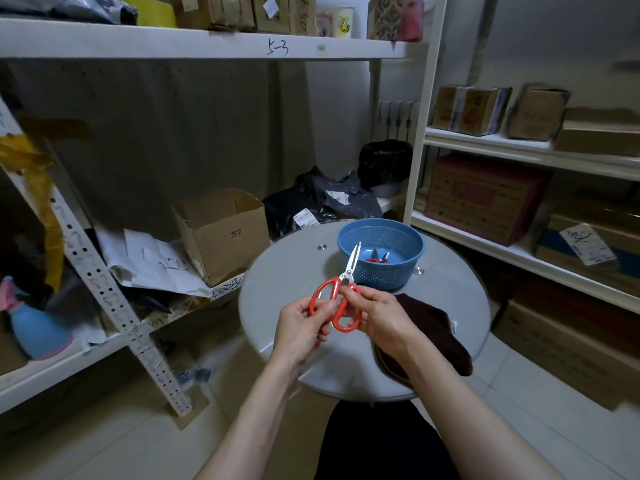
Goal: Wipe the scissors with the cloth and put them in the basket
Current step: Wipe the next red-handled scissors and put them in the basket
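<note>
Red-handled scissors [341, 292] are held above the round table, blades closed and pointing up toward the blue basket [380, 252]. My left hand [301, 323] grips the left handle loop, and my right hand [379, 315] pinches the right loop. A dark brown cloth [436, 332] lies flat on the table under and to the right of my right wrist; neither hand touches it. Another red-handled pair of scissors [379, 259] lies inside the basket.
The round grey table [287, 268] stands between white shelves holding cardboard boxes on the left and right. An open box [221, 233] and black bags [322, 202] sit behind it. A blue spray bottle [34, 327] stands on the left shelf.
</note>
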